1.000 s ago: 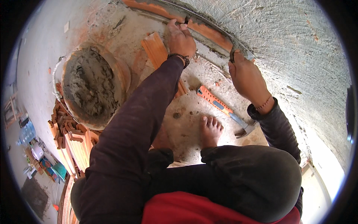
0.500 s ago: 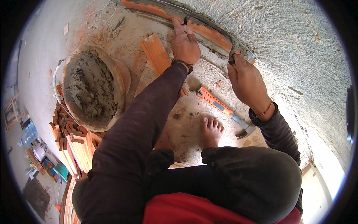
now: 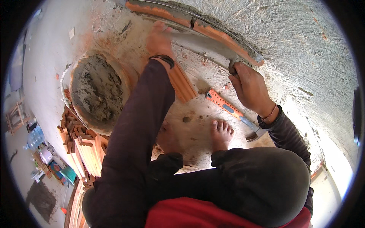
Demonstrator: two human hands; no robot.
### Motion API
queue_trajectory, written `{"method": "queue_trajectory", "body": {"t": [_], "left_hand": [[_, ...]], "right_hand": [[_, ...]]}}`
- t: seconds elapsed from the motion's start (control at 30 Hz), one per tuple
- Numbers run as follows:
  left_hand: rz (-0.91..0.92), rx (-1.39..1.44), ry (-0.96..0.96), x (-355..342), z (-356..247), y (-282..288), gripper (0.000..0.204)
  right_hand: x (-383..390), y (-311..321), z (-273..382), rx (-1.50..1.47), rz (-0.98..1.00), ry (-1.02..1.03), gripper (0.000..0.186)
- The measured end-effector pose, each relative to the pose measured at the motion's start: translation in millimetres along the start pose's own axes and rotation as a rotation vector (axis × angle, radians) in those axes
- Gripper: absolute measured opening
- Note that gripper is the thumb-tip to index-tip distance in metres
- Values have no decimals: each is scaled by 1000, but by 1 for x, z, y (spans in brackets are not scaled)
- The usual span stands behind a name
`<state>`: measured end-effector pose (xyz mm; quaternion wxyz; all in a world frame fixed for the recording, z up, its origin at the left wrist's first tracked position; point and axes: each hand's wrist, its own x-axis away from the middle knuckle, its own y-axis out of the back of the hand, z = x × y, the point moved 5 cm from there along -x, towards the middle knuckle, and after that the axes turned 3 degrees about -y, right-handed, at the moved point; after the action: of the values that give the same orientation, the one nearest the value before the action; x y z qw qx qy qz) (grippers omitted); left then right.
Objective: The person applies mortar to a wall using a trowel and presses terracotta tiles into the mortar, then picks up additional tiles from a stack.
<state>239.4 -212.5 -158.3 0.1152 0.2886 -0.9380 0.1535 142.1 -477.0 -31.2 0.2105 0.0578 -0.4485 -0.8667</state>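
In my right hand (image 3: 251,86) is the handle of a trowel; its grey blade (image 3: 203,42) reaches left along the foot of the wall. Terracotta strip tiles (image 3: 223,38) stand end to end there, with grey mortar behind their top edge and a dark gap between two of them. My left hand (image 3: 159,40) is smeared by motion, just left of the blade, so its fingers are unclear. Below it a loose ridged terracotta tile (image 3: 182,83) lies on the floor, partly behind my wrist. An orange-handled hammer (image 3: 228,108) lies in front of my right foot.
A bucket (image 3: 127,79) holding grey mortar (image 3: 98,89) stands at left. Nearer me are stacked terracotta tiles (image 3: 89,152). The rough grey wall (image 3: 300,49) rises at right. A water bottle (image 3: 35,137) and other items sit far left. Thin wire (image 3: 99,22) lies at the back.
My left hand has left the tile row and moved left, toward me. My right hand has drawn the trowel off the tiles' top edge, a little nearer; its blade now shows flat.
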Motion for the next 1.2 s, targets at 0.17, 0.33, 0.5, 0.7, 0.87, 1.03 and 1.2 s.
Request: {"method": "queue_trajectory", "body": {"t": [0.17,0.33,0.5,0.7,0.87,1.03,1.2], "left_hand": [[-27,54,296,-16,-84,-11,60],[185,-223,422,-28,-103,-25,75],[305,-208,460,-26,-102,-30,80],[262,-177,453,-15,-103,-43,83],[254,-171,454,-10,-99,-43,81],[203,-226,487,0,-81,-32,69],[278,-299,532,25,-68,-33,55]], "right_hand": [[13,-5,-3,11,-20,169,22],[11,-21,26,-7,56,345,29],[-16,-54,63,9,140,628,22],[-56,-78,80,30,186,779,17],[-74,-86,86,18,146,838,15],[-41,-53,66,117,203,534,23],[29,-5,3,-56,231,37,20]]}}
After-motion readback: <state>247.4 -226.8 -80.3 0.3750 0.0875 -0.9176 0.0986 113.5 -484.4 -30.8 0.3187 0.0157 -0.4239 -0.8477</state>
